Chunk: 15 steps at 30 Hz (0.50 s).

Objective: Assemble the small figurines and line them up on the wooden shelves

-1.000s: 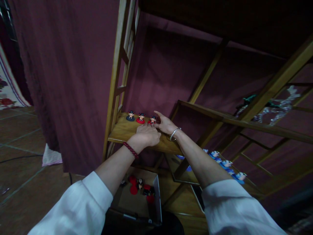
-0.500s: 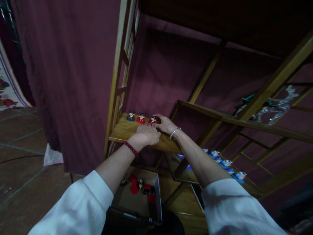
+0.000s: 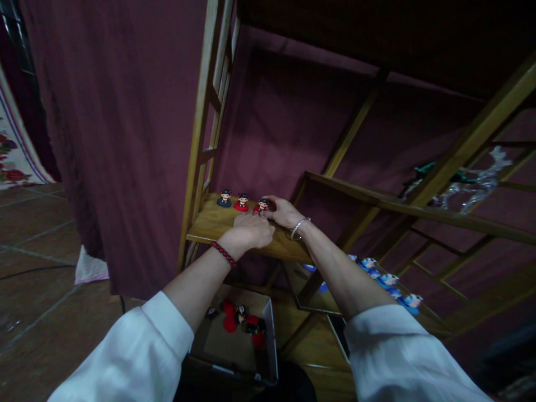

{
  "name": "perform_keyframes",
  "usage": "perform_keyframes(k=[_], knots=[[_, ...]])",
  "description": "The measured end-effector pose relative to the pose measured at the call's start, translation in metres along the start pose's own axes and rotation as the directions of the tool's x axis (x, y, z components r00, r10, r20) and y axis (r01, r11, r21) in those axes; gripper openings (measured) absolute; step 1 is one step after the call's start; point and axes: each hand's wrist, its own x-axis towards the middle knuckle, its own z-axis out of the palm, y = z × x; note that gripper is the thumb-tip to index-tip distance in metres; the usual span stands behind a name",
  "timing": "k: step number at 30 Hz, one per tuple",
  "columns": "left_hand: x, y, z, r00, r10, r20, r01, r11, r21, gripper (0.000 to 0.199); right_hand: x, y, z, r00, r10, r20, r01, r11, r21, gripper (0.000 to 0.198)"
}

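Both my hands are at one small figurine (image 3: pixel 263 204) with dark hair and a red base, on the wooden shelf (image 3: pixel 209 224). My right hand (image 3: pixel 281 212) grips it from the right side, fingers curled round its back. From the front, my left hand (image 3: pixel 253 228) presses its fingers at the figurine's base; the fingertips are partly hidden. To the left stand two similar figurines in a row, a red-based figurine (image 3: pixel 242 202) and a dark-based figurine (image 3: pixel 225 198), both upright.
Below my left arm sits an open box (image 3: pixel 271 335) holding several red and black figurines (image 3: pixel 240 314). Blue and white figurines (image 3: pixel 389 279) line a lower shelf at right. A clear deer-shaped ornament (image 3: pixel 477 181) stands on a higher shelf. A maroon curtain (image 3: pixel 138 139) hangs at left.
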Motion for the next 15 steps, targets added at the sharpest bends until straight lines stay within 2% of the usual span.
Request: perform_keyframes(k=[15], knots=[[0.0006,-0.0009,0.0018,1.0,-0.009,-0.024,0.009,1.0,-0.007,0.051,0.0003,-0.0004,0.0013,1.0,0.0,-0.009,0.0,1.0,0.011,0.056]])
